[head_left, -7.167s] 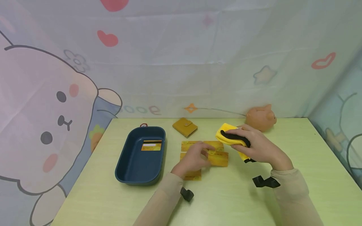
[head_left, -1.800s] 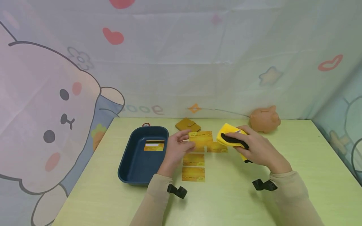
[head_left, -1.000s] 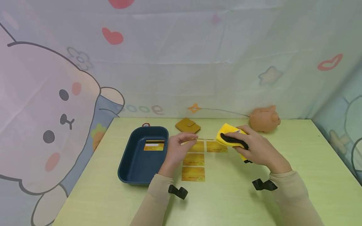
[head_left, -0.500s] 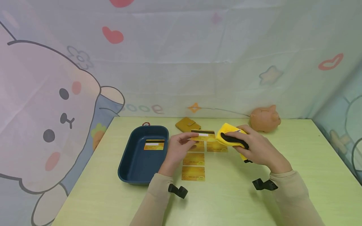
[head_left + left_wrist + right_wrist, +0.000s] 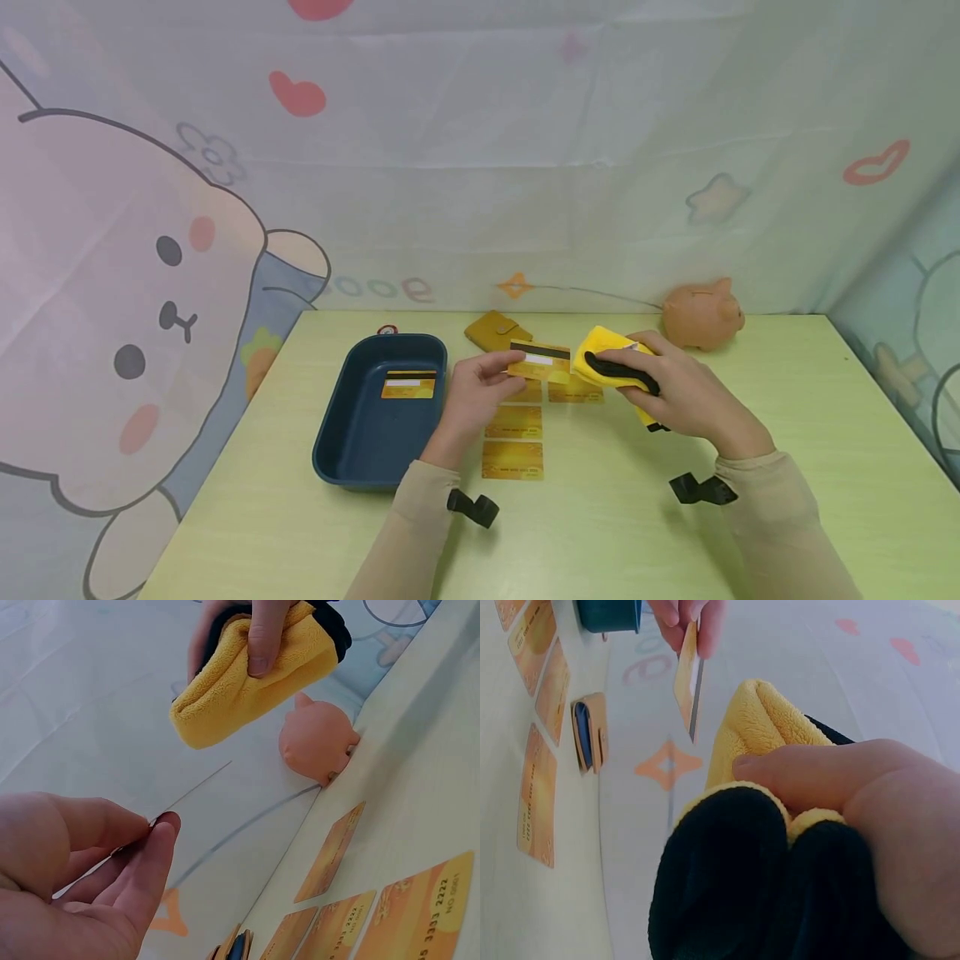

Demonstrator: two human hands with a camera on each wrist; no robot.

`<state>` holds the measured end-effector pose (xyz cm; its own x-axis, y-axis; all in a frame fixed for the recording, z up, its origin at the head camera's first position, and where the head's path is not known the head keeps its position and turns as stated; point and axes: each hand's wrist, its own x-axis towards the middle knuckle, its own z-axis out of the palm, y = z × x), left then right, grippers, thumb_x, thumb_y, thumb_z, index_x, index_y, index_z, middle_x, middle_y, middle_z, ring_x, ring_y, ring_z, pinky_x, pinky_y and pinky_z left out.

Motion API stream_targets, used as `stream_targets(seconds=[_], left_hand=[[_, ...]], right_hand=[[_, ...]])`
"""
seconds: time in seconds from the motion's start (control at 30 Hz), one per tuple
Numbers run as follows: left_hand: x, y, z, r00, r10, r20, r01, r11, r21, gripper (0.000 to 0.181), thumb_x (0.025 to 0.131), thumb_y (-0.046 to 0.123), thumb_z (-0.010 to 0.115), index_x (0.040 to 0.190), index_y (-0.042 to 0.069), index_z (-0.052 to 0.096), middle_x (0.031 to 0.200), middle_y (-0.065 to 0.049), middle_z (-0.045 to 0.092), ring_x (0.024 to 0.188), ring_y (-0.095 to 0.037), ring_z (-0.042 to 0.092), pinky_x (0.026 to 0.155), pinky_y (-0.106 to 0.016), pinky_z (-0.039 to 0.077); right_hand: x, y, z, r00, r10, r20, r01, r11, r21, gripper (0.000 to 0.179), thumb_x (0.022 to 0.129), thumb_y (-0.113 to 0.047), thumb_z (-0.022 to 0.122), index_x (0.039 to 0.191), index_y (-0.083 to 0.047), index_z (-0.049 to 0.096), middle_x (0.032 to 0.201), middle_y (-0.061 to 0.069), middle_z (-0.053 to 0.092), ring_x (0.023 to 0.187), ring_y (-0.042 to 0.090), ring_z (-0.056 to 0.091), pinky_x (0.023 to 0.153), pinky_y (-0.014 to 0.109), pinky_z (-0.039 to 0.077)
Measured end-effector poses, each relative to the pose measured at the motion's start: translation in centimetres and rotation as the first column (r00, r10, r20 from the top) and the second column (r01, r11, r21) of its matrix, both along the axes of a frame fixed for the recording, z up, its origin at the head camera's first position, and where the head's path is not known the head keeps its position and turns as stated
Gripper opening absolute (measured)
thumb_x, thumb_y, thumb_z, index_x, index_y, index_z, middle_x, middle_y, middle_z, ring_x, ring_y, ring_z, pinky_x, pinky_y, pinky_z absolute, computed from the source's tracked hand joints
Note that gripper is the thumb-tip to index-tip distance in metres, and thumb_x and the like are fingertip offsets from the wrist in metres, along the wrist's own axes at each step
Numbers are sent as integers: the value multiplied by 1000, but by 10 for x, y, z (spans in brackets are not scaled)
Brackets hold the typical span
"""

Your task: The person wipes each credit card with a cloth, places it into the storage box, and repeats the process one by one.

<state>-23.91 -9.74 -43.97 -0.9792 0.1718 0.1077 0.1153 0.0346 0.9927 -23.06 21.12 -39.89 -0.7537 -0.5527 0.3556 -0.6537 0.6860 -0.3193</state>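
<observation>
My left hand [image 5: 474, 398] pinches a gold bank card [image 5: 551, 367] by its left end, between thumb and fingers. The card is raised above the table, its back with the dark stripe and white strip facing the head camera. In the left wrist view it appears edge-on as a thin line. Close to its right, my right hand [image 5: 690, 398] grips a folded yellow cloth [image 5: 225, 709] with black trim, thumb pressed on the plush side. Beneath lie several gold cards, front up: one at the bottom [image 5: 512, 461], one above it [image 5: 513, 422], one at right [image 5: 576, 390], another partly hidden.
A dark blue tray [image 5: 322, 454] stands left of the cards, holding one card [image 5: 408, 385] stripe side up. Behind are a mustard wallet [image 5: 495, 331] and a small red-rimmed round object [image 5: 387, 330]. A piggy bank [image 5: 701, 317] sits at the back right, near the patterned curtain.
My left hand has lifted the card from low over the rows and turned it over, front first, then edge-on, now stripe side showing. The cloth in my right hand has barely moved.
</observation>
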Motion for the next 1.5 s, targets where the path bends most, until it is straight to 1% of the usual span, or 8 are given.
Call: stream_targets(seconds=[0.27, 0.5, 0.6, 0.77, 0.9, 1.13, 1.3, 1.5], left_hand=[[0, 1, 0, 998, 15, 61, -15, 1000, 9, 48, 94, -4, 74, 139, 11, 69, 144, -17, 60, 111, -35, 72, 92, -37, 63], [-1, 1, 1, 995, -29, 99, 15, 990, 140, 74, 89, -13, 71, 151, 24, 57, 109, -8, 57, 87, -33, 75, 92, -50, 63], [-1, 1, 0, 994, -35, 103, 19, 988, 154, 79, 88, -14, 71, 154, 26, 54, 109, -9, 56, 83, -29, 75, 91, -50, 63], [1, 3, 0, 992, -35, 122, 17, 990, 142, 74, 90, -13, 69, 153, 23, 55, 128, -22, 51, 85, -27, 74, 90, -46, 64], [1, 4, 0, 990, -37, 133, 20, 992, 127, 70, 91, -12, 70, 151, 22, 58, 128, -22, 52, 84, -26, 71, 89, -43, 64], [0, 3, -3, 996, -19, 89, 21, 1000, -17, 67, 87, 2, 82, 145, 29, 63, 139, -17, 58, 117, -37, 66, 91, -42, 62], [0, 4, -4, 997, -55, 59, 58, 997, -57, 64, 87, 8, 84, 145, 28, 63, 148, -18, 56, 124, -37, 66, 99, -50, 59], [2, 10, -3, 987, -152, 55, 152, 988, -9, 66, 89, 2, 82, 148, 22, 60, 130, -18, 72, 113, -33, 74, 95, -44, 62]], right_hand=[[0, 0, 0, 1000, -6, 4, 6, 1000, 0, 56, 91, -7, 80, 143, -26, 66, 130, 10, 60, 86, 19, 60, 70, 38, 53], [0, -1, 0, 1000, 0, 3, 0, 1000, 3, 57, 92, -7, 79, 143, -27, 66, 130, 11, 60, 84, 17, 59, 69, 36, 53], [0, -2, 0, 1000, 10, -2, -10, 1000, -2, 57, 92, -7, 79, 143, -27, 66, 131, 11, 59, 85, 18, 60, 69, 37, 54], [0, -4, 1, 1000, 25, -9, -25, 1000, -6, 57, 92, -6, 79, 143, -28, 66, 134, 13, 59, 88, 20, 64, 71, 39, 56], [0, -6, 0, 999, 42, -17, -42, 999, -19, 58, 91, -6, 81, 142, -28, 66, 134, 13, 59, 90, 21, 65, 72, 38, 57], [0, -11, -3, 996, 78, -53, -79, 996, -33, 60, 89, -7, 83, 142, -28, 66, 134, 11, 59, 96, 22, 65, 74, 40, 59], [1, -16, -4, 995, 84, -52, -86, 996, -33, 62, 89, -8, 84, 145, -28, 64, 135, 11, 59, 101, 24, 66, 78, 43, 61], [1, -21, -5, 994, 84, -62, -86, 996, -33, 63, 89, -12, 85, 146, -29, 63, 137, 11, 59, 101, 25, 67, 78, 43, 61]])
